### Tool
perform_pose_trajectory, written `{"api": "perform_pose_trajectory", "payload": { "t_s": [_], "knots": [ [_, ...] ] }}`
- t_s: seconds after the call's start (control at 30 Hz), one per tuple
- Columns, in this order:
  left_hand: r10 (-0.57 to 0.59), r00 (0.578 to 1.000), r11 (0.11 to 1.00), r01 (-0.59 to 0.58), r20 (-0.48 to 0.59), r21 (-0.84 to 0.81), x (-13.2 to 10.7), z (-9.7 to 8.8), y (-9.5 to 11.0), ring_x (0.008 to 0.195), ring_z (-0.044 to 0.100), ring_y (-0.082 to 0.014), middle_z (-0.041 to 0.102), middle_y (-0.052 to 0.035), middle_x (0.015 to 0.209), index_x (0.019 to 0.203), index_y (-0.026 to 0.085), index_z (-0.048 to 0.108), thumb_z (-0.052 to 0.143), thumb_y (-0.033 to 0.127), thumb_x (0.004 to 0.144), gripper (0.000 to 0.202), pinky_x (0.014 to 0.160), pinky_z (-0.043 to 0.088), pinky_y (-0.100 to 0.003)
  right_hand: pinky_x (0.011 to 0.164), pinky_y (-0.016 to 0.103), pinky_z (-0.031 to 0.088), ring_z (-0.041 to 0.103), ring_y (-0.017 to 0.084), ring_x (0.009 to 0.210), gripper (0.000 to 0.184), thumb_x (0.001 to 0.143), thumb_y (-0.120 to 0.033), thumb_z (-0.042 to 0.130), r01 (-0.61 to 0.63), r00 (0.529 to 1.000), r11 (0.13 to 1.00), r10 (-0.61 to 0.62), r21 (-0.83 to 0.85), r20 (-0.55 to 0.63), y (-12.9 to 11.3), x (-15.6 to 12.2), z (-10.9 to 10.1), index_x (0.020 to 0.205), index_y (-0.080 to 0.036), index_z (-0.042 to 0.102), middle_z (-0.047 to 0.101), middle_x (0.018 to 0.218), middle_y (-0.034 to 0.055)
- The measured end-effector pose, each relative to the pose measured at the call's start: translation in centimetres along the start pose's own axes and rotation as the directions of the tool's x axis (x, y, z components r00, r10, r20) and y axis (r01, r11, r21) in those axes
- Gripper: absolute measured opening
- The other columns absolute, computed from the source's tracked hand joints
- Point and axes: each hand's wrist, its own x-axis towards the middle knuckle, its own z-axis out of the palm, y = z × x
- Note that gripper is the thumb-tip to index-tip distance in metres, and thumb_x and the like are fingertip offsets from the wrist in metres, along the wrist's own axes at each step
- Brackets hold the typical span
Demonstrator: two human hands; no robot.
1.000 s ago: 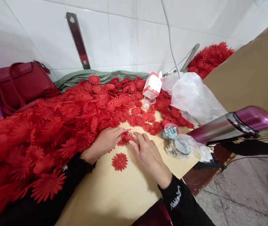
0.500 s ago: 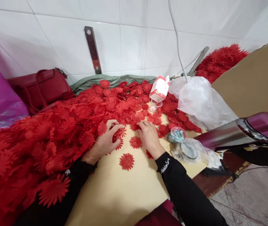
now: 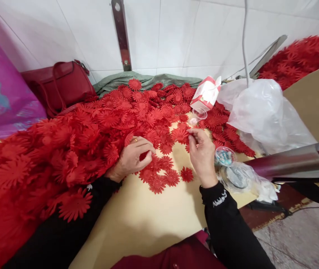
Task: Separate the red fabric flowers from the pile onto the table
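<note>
Beyond the fingers (image 3: pixel 196 131) rises a white tiled wall (image 3: pixel 173 37), and below them spreads a pale table (image 3: pixel 137 224). A heap of red flowers (image 3: pixel 98 129) covers much of it, to the left of the fingers and past them. Farther left are a purple bag (image 3: pixel 5 89) and, just beside it, a red handbag (image 3: pixel 67 87). Right of the fingers and beyond sits a crumpled plastic bag (image 3: pixel 264 108), with a flask (image 3: pixel 294 164) nearer, and a tissue box (image 3: pixel 206 93) a little past the fingertips.

The left hand (image 3: pixel 133 157) curls over flowers, thumb and forefinger narrowly apart; whether they hold one cannot be told. The right hand (image 3: pixel 203 154) has thumb and forefinger close together at the edge of a flower (image 3: pixel 179 135); whether they grip it is unclear. Just right of that hand's fingers stands a small tub (image 3: pixel 226 156). Between both hands lies a single flower (image 3: pixel 186 174).
</note>
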Motion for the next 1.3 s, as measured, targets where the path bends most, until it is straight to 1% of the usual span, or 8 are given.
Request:
{"api": "perform_pose_trajectory", "payload": {
  "t_s": [0.2, 0.33, 0.43, 0.57, 0.73, 0.83, 1.07, 1.3],
  "knots": [
    [-0.161, 0.982, 0.979, 0.145, -0.104, -0.145, 0.2, 0.5, 0.6, 0.100, 0.070, -0.0199, 0.076, -0.0074, 0.109, 0.112, 0.021, 0.069, 0.069, 0.028, 0.089, 0.024, 0.099, 0.051, -0.037, 0.093, 0.035, 0.056, 0.070, 0.019, 0.096, 0.020, 0.086, -0.025, 0.061, -0.215, 0.975, 0.906, 0.180, 0.365, 0.129, 0.4, -1.4, 3.1, 0.106, -0.021, 0.061, 0.072, 0.107, 0.0085],
    [-0.354, 0.935, 0.857, 0.313, -0.027, -0.409, 0.1, 1.2, 0.3, 0.093, 0.070, -0.0163, 0.074, -0.0067, 0.110, 0.137, 0.019, 0.058, 0.064, 0.036, 0.095, 0.046, 0.092, 0.054, -0.032, 0.100, 0.038, 0.054, 0.069, 0.019, 0.102, 0.017, 0.089, -0.020, 0.057, -0.076, 0.989, 0.928, 0.025, 0.365, 0.143, -1.1, -2.6, 3.8, 0.105, -0.022, 0.063, 0.072, 0.107, 0.0073],
    [-0.418, 0.908, 0.764, 0.374, 0.039, -0.525, 0.1, 1.6, 0.3, 0.095, 0.070, -0.0167, 0.075, -0.0053, 0.106, 0.129, 0.020, 0.063, 0.057, 0.039, 0.098, 0.037, 0.092, 0.055, -0.031, 0.104, 0.042, 0.052, 0.065, 0.022, 0.108, 0.017, 0.092, -0.017, 0.053, 0.073, 0.982, 0.977, -0.106, 0.202, 0.155, -2.1, -3.4, 3.8, 0.101, -0.025, 0.065, 0.072, 0.106, 0.0068],
    [-0.441, 0.897, 0.676, 0.359, 0.037, -0.644, 0.3, 2.1, 0.0, 0.099, 0.070, -0.0170, 0.076, -0.0069, 0.112, 0.112, 0.018, 0.069, 0.070, 0.037, 0.089, 0.029, 0.094, 0.055, -0.031, 0.105, 0.044, 0.051, 0.064, 0.023, 0.114, 0.023, 0.094, -0.014, 0.048, 0.185, 0.962, 0.970, -0.212, 0.160, 0.173, -2.1, -3.7, 3.9, 0.103, -0.026, 0.065, 0.072, 0.111, 0.0078],
    [-0.503, 0.863, 0.676, 0.361, -0.045, -0.643, 0.3, 2.4, -0.6, 0.084, 0.067, -0.0128, 0.073, -0.0016, 0.093, 0.122, 0.019, 0.064, 0.073, 0.030, 0.087, 0.039, 0.082, 0.053, -0.026, 0.101, 0.041, 0.053, 0.062, 0.023, 0.119, 0.020, 0.098, -0.019, 0.044, 0.087, 0.995, 0.986, -0.094, 0.140, 0.043, -1.3, -3.4, 4.2, 0.111, -0.023, 0.059, 0.064, 0.121, 0.0125],
    [-0.524, 0.851, 0.663, 0.379, -0.040, -0.645, 0.4, 2.4, -0.5, 0.076, 0.064, -0.0114, 0.069, 0.0012, 0.085, 0.122, 0.019, 0.063, 0.076, 0.029, 0.085, 0.041, 0.076, 0.051, -0.024, 0.102, 0.038, 0.053, 0.064, 0.021, 0.113, 0.018, 0.101, -0.030, 0.050, 0.036, 0.994, 0.976, -0.057, 0.215, 0.093, -1.4, -3.5, 4.3, 0.115, -0.022, 0.058, 0.064, 0.120, 0.0115],
    [-0.492, 0.870, 0.612, 0.369, 0.028, -0.699, 0.3, 2.3, -0.2, 0.084, 0.068, -0.0135, 0.072, -0.0013, 0.091, 0.113, 0.019, 0.063, 0.078, 0.034, 0.084, 0.037, 0.082, 0.053, -0.026, 0.108, 0.036, 0.051, 0.063, 0.020, 0.118, 0.045, 0.093, -0.035, 0.068, -0.037, 0.966, 0.941, -0.052, 0.335, 0.252, -1.7, -3.8, 4.9, 0.133, -0.024, 0.050, 0.064, 0.125, 0.0095],
    [-0.435, 0.897, 0.631, 0.369, 0.083, -0.682, 0.3, 2.6, -0.4, 0.094, 0.070, -0.0165, 0.074, -0.0053, 0.104, 0.115, 0.018, 0.066, 0.074, 0.035, 0.088, 0.032, 0.090, 0.056, -0.030, 0.095, 0.032, 0.054, 0.067, 0.017, 0.100, 0.024, 0.090, -0.028, 0.068, -0.135, 0.955, 0.884, -0.004, 0.447, 0.296, -1.0, -3.6, 5.2, 0.113, -0.022, 0.062, 0.070, 0.107, 0.0049]
  ]
}}
